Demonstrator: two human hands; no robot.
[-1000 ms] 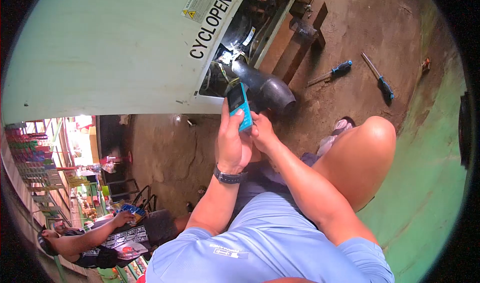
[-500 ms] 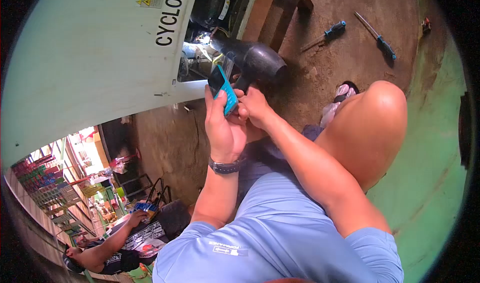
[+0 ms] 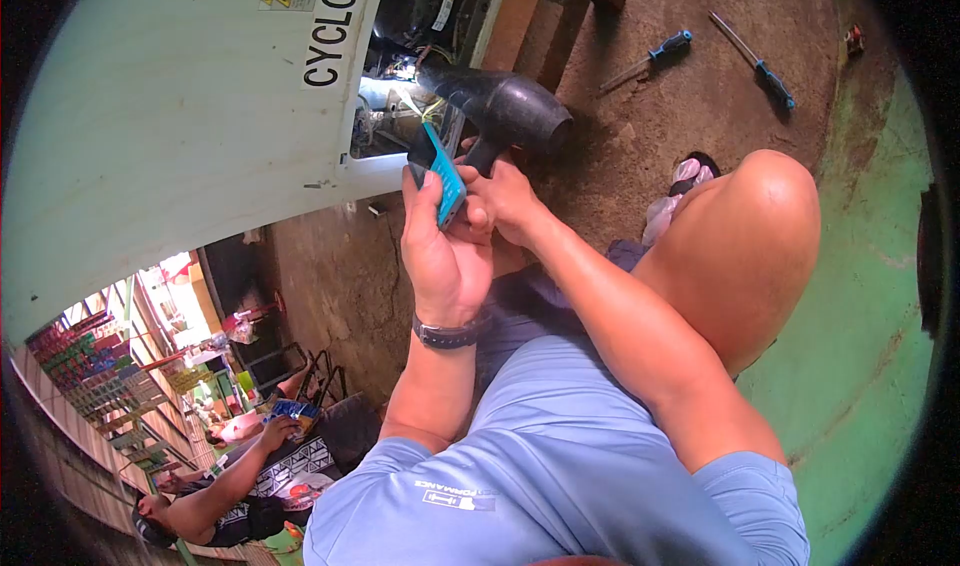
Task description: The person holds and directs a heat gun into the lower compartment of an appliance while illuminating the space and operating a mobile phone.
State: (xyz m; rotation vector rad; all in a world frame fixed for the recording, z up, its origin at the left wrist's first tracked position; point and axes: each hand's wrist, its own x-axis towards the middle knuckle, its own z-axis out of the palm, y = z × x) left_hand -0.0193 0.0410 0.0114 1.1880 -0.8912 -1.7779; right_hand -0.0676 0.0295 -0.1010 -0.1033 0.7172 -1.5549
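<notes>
My left hand (image 3: 445, 251), with a dark watch on its wrist, is closed round a teal-cased mobile phone (image 3: 443, 178) held tilted. Beside it, my right hand (image 3: 508, 201) grips the handle of a black hair dryer (image 3: 505, 106). The dryer's nozzle points into an opening in the back of a pale cabinet (image 3: 200, 96) marked with large black letters. Inside sit a black compressor (image 3: 408, 11) and a light-coloured pipe or tube (image 3: 385, 93), with thin wires nearby. A bright spot glows close to the nozzle tip. My right fingers are partly hidden behind the phone and left hand.
Two blue-and-black screwdrivers (image 3: 655, 58) (image 3: 765, 74) lie on the brown floor (image 3: 630, 156). A wooden stand (image 3: 530, 21) supports the cabinet side. At lower left another person (image 3: 215, 506) sits holding a blue packet (image 3: 293, 413). A green wall (image 3: 850, 396) rises at right.
The view has shifted slightly, and the phone and left hand appear a little further left. Both hands keep their holds. The person at lower left has shifted slightly.
</notes>
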